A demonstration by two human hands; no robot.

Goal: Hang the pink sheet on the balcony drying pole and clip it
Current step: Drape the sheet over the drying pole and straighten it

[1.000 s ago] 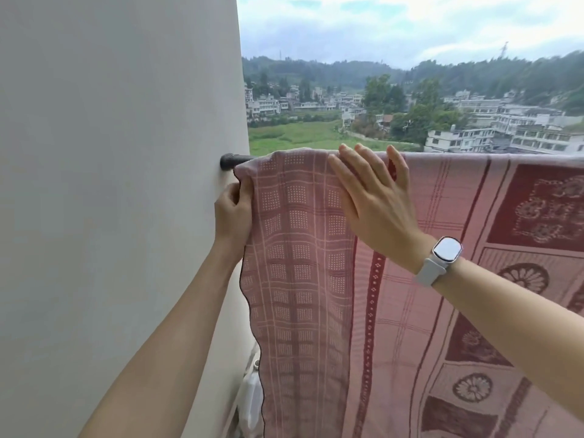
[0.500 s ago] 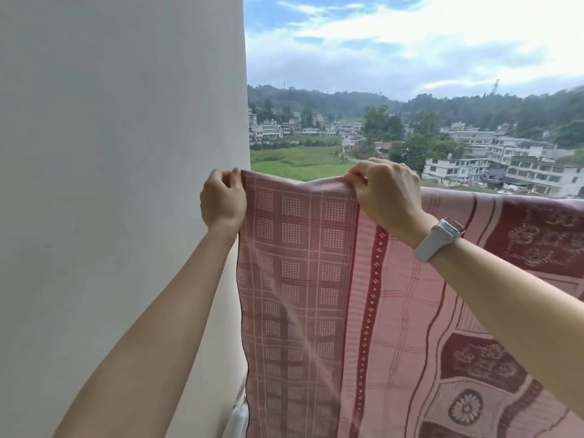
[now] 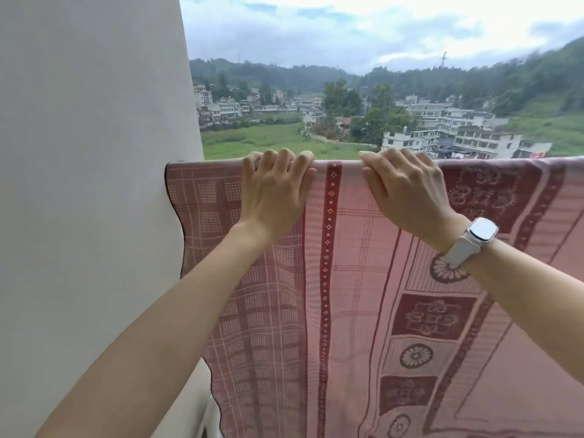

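Two hands: both laid on top of the fold of the sheet, side by side, a patterned stripe showing between them.
Left fingers (image 3: 286, 158): bent over the top edge, tips out of sight on the far side; they hook the cloth-covered pole, palm flat on the near face.
Left hand (image 3: 273, 192): near the wall end of the fold.
Right fingers (image 3: 393, 159): likewise curled over the top edge, thumb lying on the near face of the cloth.
Right hand (image 3: 407, 194): further along the fold, a white wristwatch (image 3: 474, 240) on its wrist.
Pink sheet (image 3: 347, 295): draped over the line of the pole, near half hanging straight down, its side hem touching the wall (image 3: 94, 184).
Drying pole: hidden under the fold; cannot be seen directly.
Clips: none in view, neither on the sheet nor in either hand.
Done, by judgement: hanging, with the sheet spread up to the wall end.
Left, by judgement: final smoothing, then fetching clips and pinning the fold; the far right stretch runs out of view, so its state is unknown.
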